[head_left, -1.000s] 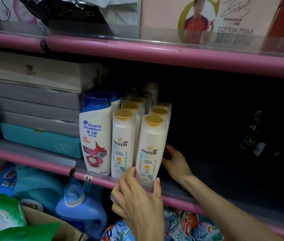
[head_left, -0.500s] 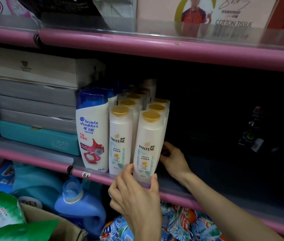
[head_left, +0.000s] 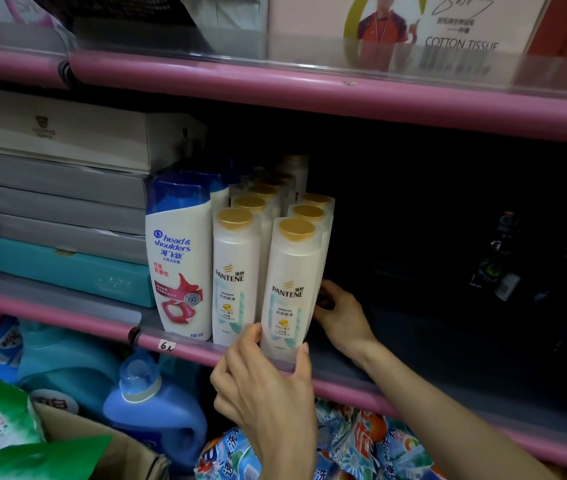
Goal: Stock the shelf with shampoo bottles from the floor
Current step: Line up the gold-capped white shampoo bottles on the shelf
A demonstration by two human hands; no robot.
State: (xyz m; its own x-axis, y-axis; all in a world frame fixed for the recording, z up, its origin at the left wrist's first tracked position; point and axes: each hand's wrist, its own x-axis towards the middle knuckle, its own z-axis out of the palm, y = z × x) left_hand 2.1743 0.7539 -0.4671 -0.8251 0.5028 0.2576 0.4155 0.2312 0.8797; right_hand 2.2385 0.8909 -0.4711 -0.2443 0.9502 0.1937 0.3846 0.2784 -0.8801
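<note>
Two rows of white Pantene bottles with gold caps stand on the middle pink-edged shelf (head_left: 361,382). My left hand (head_left: 264,393) grips the base of the front right Pantene bottle (head_left: 292,271) at the shelf edge, thumb on its right side and fingers on its left. My right hand (head_left: 341,317) reaches in from the right, and its curled fingers and thumb hold the side of the second Pantene bottle (head_left: 323,237) behind the front one. The front left Pantene bottle (head_left: 235,268) stands beside a Head & Shoulders bottle (head_left: 180,261).
Stacked flat boxes (head_left: 57,188) fill the shelf's left part. Its right part is dark, with small dark items (head_left: 497,265) at the back. Below are a blue detergent jug (head_left: 150,410), printed bags (head_left: 361,441) and a cardboard box (head_left: 77,441). Tissue packs (head_left: 448,26) sit on the upper shelf.
The view has drifted slightly. Both hands keep their hold on the right row of Pantene bottles, and the front bottle stays at the shelf edge.
</note>
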